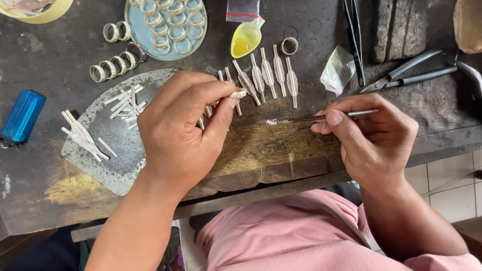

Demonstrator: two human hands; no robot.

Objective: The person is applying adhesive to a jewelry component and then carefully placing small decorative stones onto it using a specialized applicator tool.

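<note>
Head view: the step in hand looks like fine work on a small silver piece (238, 93), pinched between thumb and fingertips of the left hand (183, 133) just above the dark wooden surface (281, 145). The right hand (369, 140) is clamped on a thin tool (334, 116), held like a pen, its dark tip pointing left and lying low near a white speck on the wood, apart from the piece. The next move, I judge, calls for bringing tip and piece together with a steady, light touch.

The left wrist is bent, palm down, fingers curled inward. The right rests at the surface's edge, thumb on top of the tool.

Nearby: 5 flat silver blanks (268, 74) in a row, a yellow spoon (246, 39), rings on a blue plate (138, 30), pliers (409, 74).
</note>
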